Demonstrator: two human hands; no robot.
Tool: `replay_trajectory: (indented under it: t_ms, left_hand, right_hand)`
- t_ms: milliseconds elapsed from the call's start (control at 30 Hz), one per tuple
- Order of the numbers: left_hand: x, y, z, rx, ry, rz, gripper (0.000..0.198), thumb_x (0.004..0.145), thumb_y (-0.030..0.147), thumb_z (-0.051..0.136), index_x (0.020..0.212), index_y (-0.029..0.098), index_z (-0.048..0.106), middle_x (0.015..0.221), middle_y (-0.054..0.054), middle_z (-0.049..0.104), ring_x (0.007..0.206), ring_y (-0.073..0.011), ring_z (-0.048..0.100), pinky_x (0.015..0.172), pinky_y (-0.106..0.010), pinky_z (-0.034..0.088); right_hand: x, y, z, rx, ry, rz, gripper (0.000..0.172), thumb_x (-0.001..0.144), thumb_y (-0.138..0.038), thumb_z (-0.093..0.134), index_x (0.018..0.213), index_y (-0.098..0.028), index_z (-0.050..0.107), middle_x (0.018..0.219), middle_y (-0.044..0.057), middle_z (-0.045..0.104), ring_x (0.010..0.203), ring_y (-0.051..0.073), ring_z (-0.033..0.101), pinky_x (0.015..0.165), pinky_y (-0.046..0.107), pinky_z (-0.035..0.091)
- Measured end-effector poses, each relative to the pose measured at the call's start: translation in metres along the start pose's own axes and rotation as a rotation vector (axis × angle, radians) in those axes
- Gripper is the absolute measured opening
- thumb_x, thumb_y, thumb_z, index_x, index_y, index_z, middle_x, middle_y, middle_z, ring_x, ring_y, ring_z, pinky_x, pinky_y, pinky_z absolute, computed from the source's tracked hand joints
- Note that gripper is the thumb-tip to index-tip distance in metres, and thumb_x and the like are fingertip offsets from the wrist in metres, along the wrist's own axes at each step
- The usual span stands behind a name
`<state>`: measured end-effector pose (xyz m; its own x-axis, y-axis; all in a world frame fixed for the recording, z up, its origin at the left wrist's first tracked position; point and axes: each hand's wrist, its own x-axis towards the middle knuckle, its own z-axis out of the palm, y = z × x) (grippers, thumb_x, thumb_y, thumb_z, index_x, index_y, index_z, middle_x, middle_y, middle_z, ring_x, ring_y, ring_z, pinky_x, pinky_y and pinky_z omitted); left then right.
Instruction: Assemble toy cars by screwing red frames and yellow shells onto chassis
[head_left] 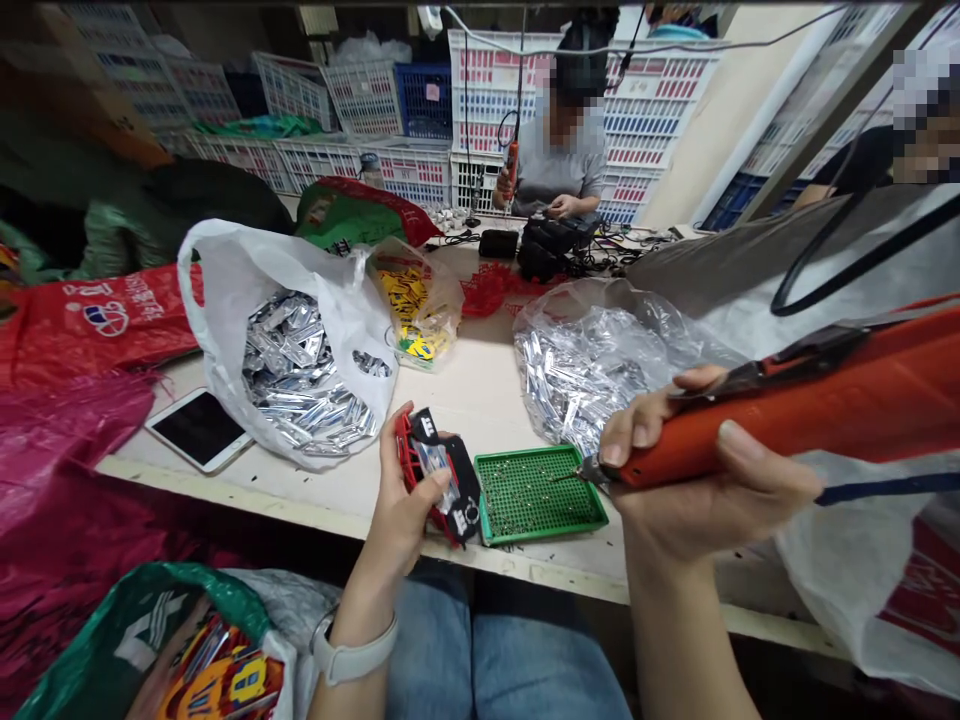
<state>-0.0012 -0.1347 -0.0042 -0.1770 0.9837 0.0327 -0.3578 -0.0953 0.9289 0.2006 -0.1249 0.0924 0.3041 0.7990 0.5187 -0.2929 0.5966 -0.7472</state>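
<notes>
Low in the frame's centre, the left hand (409, 500) clasped a red-and-black toy car (439, 475) just left of the green screw tray (536, 492), while the right hand (697, 470) gripped an orange electric screwdriver (787, 410), its long axis running rightward and its tip over the tray.

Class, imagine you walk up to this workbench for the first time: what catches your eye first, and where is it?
The orange electric screwdriver in the right hand fills the right foreground, its tip over the green screw tray. The left hand holds a red and black toy car beside the tray. Behind them, a white plastic bag brims with silver packets.
</notes>
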Motion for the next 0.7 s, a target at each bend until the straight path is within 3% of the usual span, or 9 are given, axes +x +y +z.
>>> replay_trajectory:
  t_ms: [67, 167, 267, 333, 433, 533, 700]
  left_hand:
    - [-0.010, 0.009, -0.003, 0.080, -0.129, 0.026, 0.087, 0.071, 0.030, 0.083, 0.146, 0.032, 0.038, 0.118, -0.010, 0.071, 0.096, -0.0270, 0.073, 0.087, -0.042, 0.060]
    - [-0.032, 0.030, -0.002, 0.350, -0.322, 0.093, 0.083, 0.067, 0.018, 0.080, 0.142, 0.030, 0.048, 0.128, -0.013, 0.070, 0.098, -0.0296, 0.074, 0.084, -0.040, 0.063]
    - [-0.054, 0.042, 0.006, 0.684, -0.538, 0.166, 0.089, 0.064, 0.011, 0.072, 0.147, 0.028, 0.048, 0.145, -0.013, 0.062, 0.119, -0.0355, 0.068, 0.098, -0.047, 0.060]
    - [-0.064, 0.041, 0.012, 0.880, -0.639, 0.291, 0.098, 0.060, 0.008, 0.065, 0.153, 0.028, 0.039, 0.161, -0.012, 0.046, 0.136, -0.0371, 0.058, 0.107, -0.051, 0.055]
    - [-0.070, 0.031, 0.020, 1.110, -0.686, 0.497, 0.100, 0.058, 0.009, 0.057, 0.154, 0.022, 0.032, 0.169, -0.015, 0.032, 0.140, -0.0370, 0.054, 0.105, -0.052, 0.057]
    - [-0.069, 0.025, 0.026, 1.273, -0.651, 0.577, 0.098, 0.060, 0.010, 0.054, 0.154, 0.017, 0.027, 0.163, -0.016, 0.043, 0.131, -0.0353, 0.062, 0.100, -0.051, 0.061]
    - [-0.067, 0.024, 0.029, 1.318, -0.625, 0.603, 0.096, 0.059, 0.011, 0.052, 0.152, 0.015, 0.029, 0.157, -0.014, 0.052, 0.125, -0.0324, 0.066, 0.096, -0.046, 0.064]
  right_hand:
    - [0.000, 0.005, 0.003, 0.023, -0.003, 0.010, 0.016, 0.080, -0.037, 0.063, 0.092, -0.027, 0.065, 0.054, -0.005, 0.055, 0.037, 0.015, 0.052, 0.035, 0.028, 0.038]
    - [-0.002, 0.010, 0.007, 0.072, 0.006, 0.038, 0.016, 0.075, -0.033, 0.066, 0.089, -0.025, 0.067, 0.053, -0.005, 0.057, 0.037, 0.015, 0.053, 0.034, 0.027, 0.039]
    - [-0.003, 0.009, 0.011, 0.127, 0.009, 0.049, 0.018, 0.073, -0.034, 0.066, 0.088, -0.024, 0.069, 0.052, -0.005, 0.057, 0.036, 0.015, 0.053, 0.033, 0.026, 0.039]
    - [-0.002, 0.006, 0.013, 0.175, -0.008, 0.055, 0.021, 0.072, -0.035, 0.066, 0.087, -0.022, 0.070, 0.051, -0.004, 0.057, 0.036, 0.014, 0.053, 0.032, 0.025, 0.039]
    - [-0.001, 0.002, 0.016, 0.224, -0.041, 0.073, 0.022, 0.071, -0.033, 0.067, 0.088, -0.021, 0.072, 0.052, -0.004, 0.059, 0.037, 0.014, 0.054, 0.033, 0.024, 0.041]
    - [-0.002, -0.004, 0.016, 0.238, -0.081, 0.083, 0.022, 0.071, -0.033, 0.068, 0.090, -0.021, 0.072, 0.054, -0.003, 0.060, 0.039, 0.014, 0.055, 0.035, 0.025, 0.043]
    - [-0.003, -0.010, 0.012, 0.187, -0.135, 0.094, 0.025, 0.071, -0.035, 0.071, 0.092, -0.021, 0.072, 0.055, -0.001, 0.062, 0.043, 0.016, 0.058, 0.039, 0.026, 0.045]
